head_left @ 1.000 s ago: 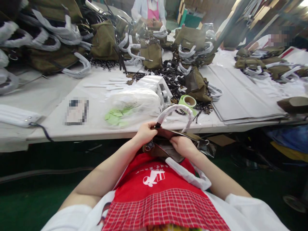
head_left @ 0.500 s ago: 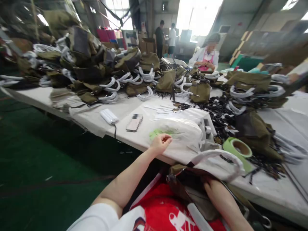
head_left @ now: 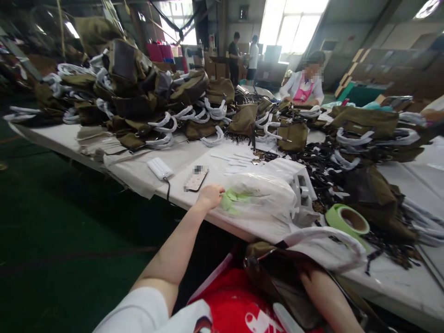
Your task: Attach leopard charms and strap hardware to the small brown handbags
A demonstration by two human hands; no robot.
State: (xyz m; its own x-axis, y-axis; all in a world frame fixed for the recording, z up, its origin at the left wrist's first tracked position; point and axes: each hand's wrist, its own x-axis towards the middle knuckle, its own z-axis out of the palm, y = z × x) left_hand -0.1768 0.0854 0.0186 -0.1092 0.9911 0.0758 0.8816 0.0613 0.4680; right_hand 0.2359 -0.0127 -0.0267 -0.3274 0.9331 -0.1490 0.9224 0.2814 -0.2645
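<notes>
Handbag (head_left: 261, 249) in olive cloth, mouth open and facing up, rests between the red apron (head_left: 225, 289) and the near edge of the counter (head_left: 180, 197). From the left, a heap of similar bags (head_left: 130, 104) with white-wrapped handles lies towards the far side, likely leaving the near strip free for working. Closer in are a white device (head_left: 159, 168) with a dark cord and, beside it, a phone (head_left: 197, 178), both set back from the working spot, it seems, so that they are out of the way.

Next comes the left hand (head_left: 209, 197), just right of the phone, fingers bent and tips at the green pieces (head_left: 233, 199) by the end of a clear plastic bag (head_left: 268, 188); whether they grip anything I cannot tell. The handbag is to the right of this hand and nearer the body. Inside its mouth is the right hand (head_left: 308, 273), fingers hidden, so its hold cannot be told; being there probably steadies the bag and keeps it spread. One wrapped handle (head_left: 321, 232) arches over the counter side, away from the opening. Farther right, a green roll (head_left: 336, 219) stands within easy reach, with another olive bag (head_left: 374, 196) just beyond.
</notes>
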